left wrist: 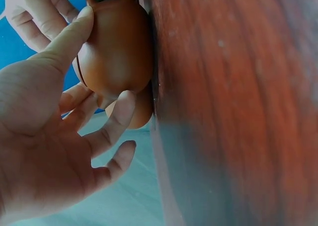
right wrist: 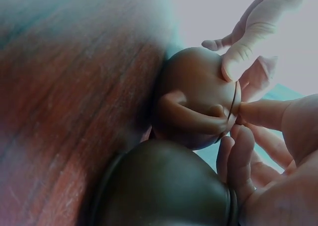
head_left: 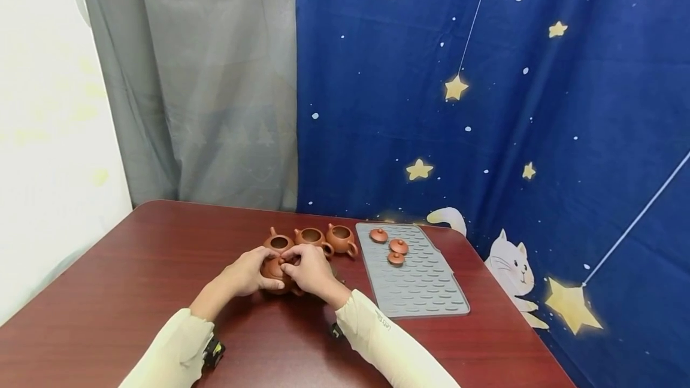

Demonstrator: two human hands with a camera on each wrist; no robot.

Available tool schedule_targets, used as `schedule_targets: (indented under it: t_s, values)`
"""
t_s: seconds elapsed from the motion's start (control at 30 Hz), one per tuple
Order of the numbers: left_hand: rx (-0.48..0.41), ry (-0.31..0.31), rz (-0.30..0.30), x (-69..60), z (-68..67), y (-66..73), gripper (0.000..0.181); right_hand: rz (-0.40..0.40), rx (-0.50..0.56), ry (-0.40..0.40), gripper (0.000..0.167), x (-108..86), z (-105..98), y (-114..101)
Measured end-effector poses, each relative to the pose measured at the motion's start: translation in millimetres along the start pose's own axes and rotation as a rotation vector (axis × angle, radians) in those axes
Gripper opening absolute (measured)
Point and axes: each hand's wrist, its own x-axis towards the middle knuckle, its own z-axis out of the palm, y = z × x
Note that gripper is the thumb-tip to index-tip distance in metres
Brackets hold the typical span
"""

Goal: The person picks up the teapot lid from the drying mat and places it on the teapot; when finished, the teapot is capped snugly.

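A reddish-brown teapot (head_left: 273, 269) (left wrist: 119, 47) (right wrist: 191, 77) stands on the table with its lid on. Curled around its side, my left hand (head_left: 248, 272) (left wrist: 54, 112) (right wrist: 252, 39) has the thumb on the body and other fingers near the far side. From above, my right hand (head_left: 311, 270) (left wrist: 37, 10) (right wrist: 283, 151) pinches the lid at its knob, which its fingertips largely hide. In the right wrist view a thin dark seam shows between lid and body, above the handle (right wrist: 186, 117).
Three lidless teapots (head_left: 278, 243) (head_left: 311, 236) (head_left: 341, 239) stand just behind. A darker pot (right wrist: 164, 186) sits close beside the held one, mostly hidden by my right hand in the head view. On the right, three lids (head_left: 379, 235) (head_left: 399, 246) (head_left: 396, 258) lie on a grey mat (head_left: 412, 292).
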Motion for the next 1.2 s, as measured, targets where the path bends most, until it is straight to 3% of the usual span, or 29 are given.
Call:
schedule_targets:
  t_s: [0.2,0.47,0.63,0.93,1.2]
  values:
    - [0.051,-0.013,-0.020,-0.4,-0.2,0.1,0.070,-0.011,0.046,-0.013,0.016,-0.3,-2.7,0.7]
    - [0.123,-0.014,0.016,-0.9,-4.5,0.7,0.069,-0.011,0.076,-0.032,0.020,-2.2,-10.0,-0.9]
    - [0.098,-0.013,0.033,-0.7,-10.4,5.1,0.065,-0.018,0.050,-0.007,0.021,-2.4,-16.8,-0.5]
    - [0.092,0.133,0.046,5.5,-14.9,4.2,0.047,0.012,0.191,0.016,0.020,-5.2,-34.1,2.7]
    - [0.068,0.202,-0.002,12.0,-9.6,-6.7,0.042,0.047,0.169,0.085,0.017,-11.2,-51.8,10.8]
